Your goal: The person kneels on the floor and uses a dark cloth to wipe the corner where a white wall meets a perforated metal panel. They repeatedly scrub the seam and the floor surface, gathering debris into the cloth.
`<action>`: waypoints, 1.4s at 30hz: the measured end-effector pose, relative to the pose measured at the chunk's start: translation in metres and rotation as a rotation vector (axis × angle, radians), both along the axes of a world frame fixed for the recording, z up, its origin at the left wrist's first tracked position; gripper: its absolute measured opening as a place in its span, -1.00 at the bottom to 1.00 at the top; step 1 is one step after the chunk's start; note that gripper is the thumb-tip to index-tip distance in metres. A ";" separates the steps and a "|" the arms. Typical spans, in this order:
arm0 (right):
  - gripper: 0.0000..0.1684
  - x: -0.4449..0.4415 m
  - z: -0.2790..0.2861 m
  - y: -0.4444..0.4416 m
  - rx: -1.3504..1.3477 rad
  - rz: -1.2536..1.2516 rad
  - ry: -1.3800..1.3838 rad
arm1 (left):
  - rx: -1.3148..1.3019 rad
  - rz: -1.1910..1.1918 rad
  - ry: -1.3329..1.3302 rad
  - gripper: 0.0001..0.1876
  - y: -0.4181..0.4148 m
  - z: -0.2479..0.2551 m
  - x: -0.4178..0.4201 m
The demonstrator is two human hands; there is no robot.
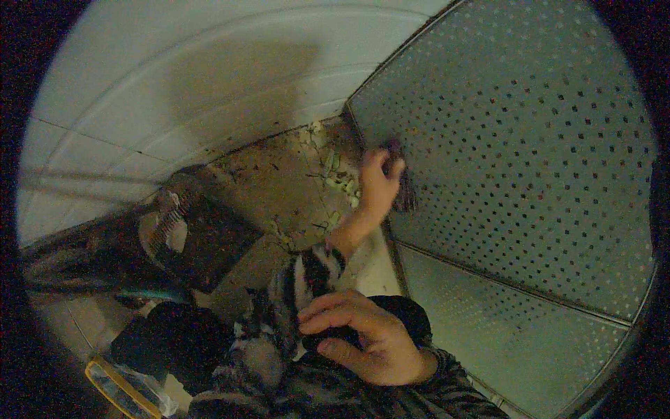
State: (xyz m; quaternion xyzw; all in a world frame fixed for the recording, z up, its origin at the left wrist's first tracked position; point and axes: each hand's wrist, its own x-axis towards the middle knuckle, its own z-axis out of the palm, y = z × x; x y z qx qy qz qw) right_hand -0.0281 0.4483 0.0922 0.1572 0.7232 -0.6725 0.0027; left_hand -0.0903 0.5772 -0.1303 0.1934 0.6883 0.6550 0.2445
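My left hand (381, 175) reaches out low beside a perforated pale panel (502, 167) and grips a small dark brush (405, 194). Its bristles point down along the panel's lower edge; blur hides its handle. Pale green scraps (335, 170), perhaps vegetable trimmings, lie strewn over the dirty floor (272, 183) just left of that hand. Nearer to me, my right hand (369, 338) rests over my dark-clothed knee (403, 314). Its fingers are bent and stand apart from the thumb, and I see nothing held in it.
A ribbed white wall (235, 68) meets the panel in a far corner. On the left, a pale round piece with mesh (165, 230) lies on a dark bag-like thing (209, 246). A yellow-rimmed container (123, 390) with clear plastic stands at the lower left.
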 end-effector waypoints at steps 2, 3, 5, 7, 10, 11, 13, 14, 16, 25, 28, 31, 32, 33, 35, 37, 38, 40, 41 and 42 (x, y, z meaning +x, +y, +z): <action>-0.71 0.000 -0.001 0.001 -0.008 -0.004 0.009 | 0.057 -0.065 0.082 -0.66 -0.017 0.006 0.036; -0.71 -0.002 -0.003 0.000 -0.014 0.017 0.011 | 0.079 -0.085 0.122 -0.66 -0.023 0.007 0.041; -0.71 -0.005 -0.005 -0.001 -0.019 0.039 0.020 | 0.042 -0.042 0.099 -0.66 -0.020 0.003 0.034; -0.71 -0.005 -0.003 -0.001 -0.001 0.023 0.028 | 0.026 0.014 0.068 -0.66 0.000 -0.004 0.018; -0.72 -0.006 0.001 -0.007 0.004 0.014 -0.009 | -0.046 0.163 0.077 -0.63 0.025 -0.021 -0.023; -0.72 -0.006 0.004 -0.008 -0.019 0.042 -0.005 | -0.118 0.213 0.127 -0.60 0.016 -0.014 -0.034; -0.73 -0.007 0.007 -0.009 -0.010 0.027 -0.008 | -0.114 0.155 0.131 -0.59 0.014 -0.006 -0.026; -0.73 -0.007 0.007 -0.010 -0.011 0.033 -0.005 | -0.073 0.087 0.092 -0.61 0.003 -0.008 -0.006; -0.73 -0.006 0.002 -0.004 -0.005 -0.006 0.001 | 0.021 -0.073 0.084 -0.64 -0.012 -0.003 0.035; -0.73 -0.005 0.007 -0.015 -0.014 0.007 -0.011 | -0.018 0.243 0.133 -0.63 0.030 0.020 -0.062; -0.72 -0.005 0.007 -0.015 -0.038 -0.004 -0.002 | 0.025 0.111 0.112 -0.63 0.013 0.024 -0.037; -0.71 -0.009 0.009 -0.012 -0.030 0.078 -0.014 | 0.097 -0.040 0.200 -0.62 -0.024 0.017 0.023; -0.71 -0.008 0.008 -0.011 -0.046 0.070 0.000 | 0.122 -0.056 0.178 -0.62 -0.028 0.018 0.031; -0.71 -0.008 0.009 -0.013 -0.062 0.072 0.015 | 0.146 -0.063 0.158 -0.61 -0.033 0.022 0.033; -0.71 -0.008 0.013 -0.014 -0.066 0.072 0.028 | 0.082 -0.016 0.052 -0.60 -0.028 0.025 0.025; -0.71 -0.007 0.018 -0.016 -0.044 0.088 0.025 | 0.017 0.166 0.018 -0.61 -0.007 0.025 -0.015; -0.71 -0.004 0.018 -0.017 -0.048 0.075 0.020 | 0.044 0.284 0.067 -0.61 0.005 0.022 -0.037; -0.71 0.003 0.021 -0.020 -0.056 0.042 0.019 | 0.116 0.244 0.163 -0.64 0.018 0.053 -0.072; -0.71 0.006 0.022 -0.019 -0.045 0.047 0.011 | 0.125 0.224 0.201 -0.64 0.018 0.059 -0.075; -0.72 0.008 0.023 -0.018 -0.033 0.045 -0.001 | 0.137 0.197 0.235 -0.64 0.020 0.064 -0.076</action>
